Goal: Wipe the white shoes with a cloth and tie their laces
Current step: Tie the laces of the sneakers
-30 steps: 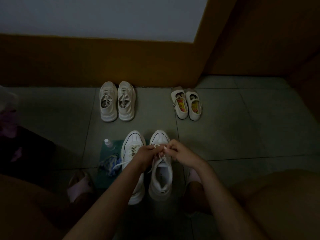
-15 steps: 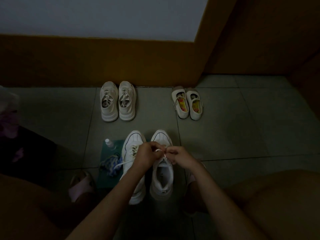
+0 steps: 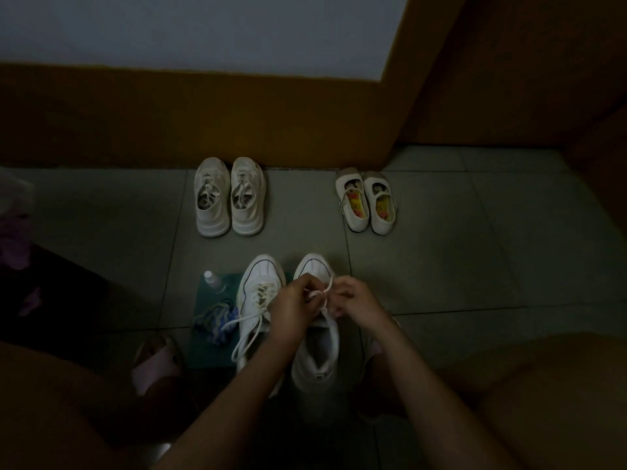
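Left hand (image 3: 294, 312) and right hand (image 3: 354, 300) are both pinching the thin white lace (image 3: 320, 293) over the right-side white leather sneaker (image 3: 317, 357), just right of the teal floor mat (image 3: 208, 351). The blue-striped crumpled cloth (image 3: 215, 322) is lying on that mat.

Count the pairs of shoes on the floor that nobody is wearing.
3: off-white lace-up sneakers at the brown wall, left; white strap shoes with colourful insoles at the wall, right; white leather sneakers in the foreground. None seems hidden.
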The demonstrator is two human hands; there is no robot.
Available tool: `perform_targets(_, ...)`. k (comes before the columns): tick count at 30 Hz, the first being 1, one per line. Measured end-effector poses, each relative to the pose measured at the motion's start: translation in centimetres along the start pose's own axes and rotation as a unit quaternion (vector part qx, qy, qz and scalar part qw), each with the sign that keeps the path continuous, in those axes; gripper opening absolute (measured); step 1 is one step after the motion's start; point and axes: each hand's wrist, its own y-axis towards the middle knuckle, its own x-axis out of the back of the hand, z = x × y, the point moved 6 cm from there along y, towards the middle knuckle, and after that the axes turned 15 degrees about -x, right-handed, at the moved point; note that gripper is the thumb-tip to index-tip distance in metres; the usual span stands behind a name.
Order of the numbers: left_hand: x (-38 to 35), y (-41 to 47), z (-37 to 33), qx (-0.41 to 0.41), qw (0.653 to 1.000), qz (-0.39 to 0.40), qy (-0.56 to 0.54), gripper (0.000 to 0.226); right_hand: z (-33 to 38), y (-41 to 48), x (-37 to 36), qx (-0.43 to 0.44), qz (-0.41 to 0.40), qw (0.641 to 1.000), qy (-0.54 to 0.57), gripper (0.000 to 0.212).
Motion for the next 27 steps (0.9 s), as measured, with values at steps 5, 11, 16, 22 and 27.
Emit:
perform_targets(5,0.4,-0.2,0.0,0.016,0.998,-0.016,-0.06,0.027,0.1,-0.2,-0.1,0.023,-0.001,1.0,-0.006,0.016)
perform_targets(11,0.4,-0.6,0.5,0.056,0.991,-0.03,-0.117,0.025,-0.1,-0.1,0.4,0.023,-0.014,1.0,-0.011,0.018)
perform_targets(16,0.6,-0.7,0.7,0.07,0.987,-0.037,-0.137,0.017,-0.8,0.4,0.8,-0.004,-0.025,0.999,-0.031,0.017)
perform_targets(22,1.9,-1.6,1.0,0.085,0.989,-0.066,-0.105,0.004,-1.0,0.5,1.9,0.01,-0.082,0.991,-0.104,0.015)
perform_targets(27,3.6,-2.1,1.5,0.109,0.989,-0.081,-0.057,0.011,-2.1,0.1,3.0,-0.041,-0.125,0.964,-0.233,0.009)
